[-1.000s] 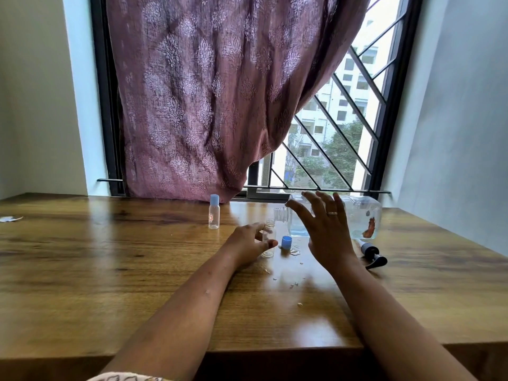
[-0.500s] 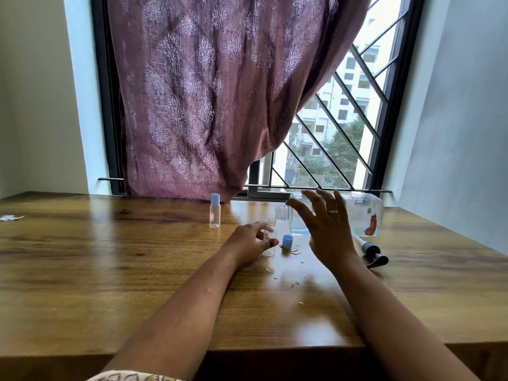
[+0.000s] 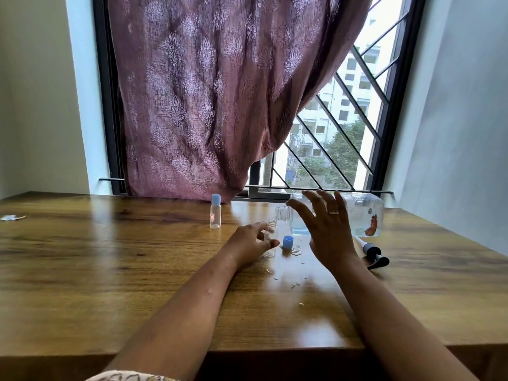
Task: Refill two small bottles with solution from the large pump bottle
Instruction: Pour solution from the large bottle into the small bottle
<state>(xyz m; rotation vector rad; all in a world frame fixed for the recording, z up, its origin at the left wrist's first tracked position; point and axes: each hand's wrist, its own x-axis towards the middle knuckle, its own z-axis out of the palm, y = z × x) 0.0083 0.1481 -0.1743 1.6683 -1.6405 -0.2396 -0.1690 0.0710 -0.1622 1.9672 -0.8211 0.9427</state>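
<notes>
The large clear bottle (image 3: 362,215) lies on its side at the back of the table, a little blue liquid inside and its open neck (image 3: 282,213) pointing left. My right hand (image 3: 327,229) is in front of it, fingers spread and straight, gripping nothing. Just below that neck stands a small uncapped bottle (image 3: 270,229), which my left hand (image 3: 248,242) holds between thumb and fingers. Its blue cap (image 3: 287,241) lies beside it. A second small bottle (image 3: 215,211), capped in blue, stands apart to the left.
The removed pump head (image 3: 375,255) lies on the table to the right of my right wrist. Spilled droplets (image 3: 294,284) dot the wooden table (image 3: 110,270) near the front. A curtain (image 3: 209,105) hangs over the barred window behind.
</notes>
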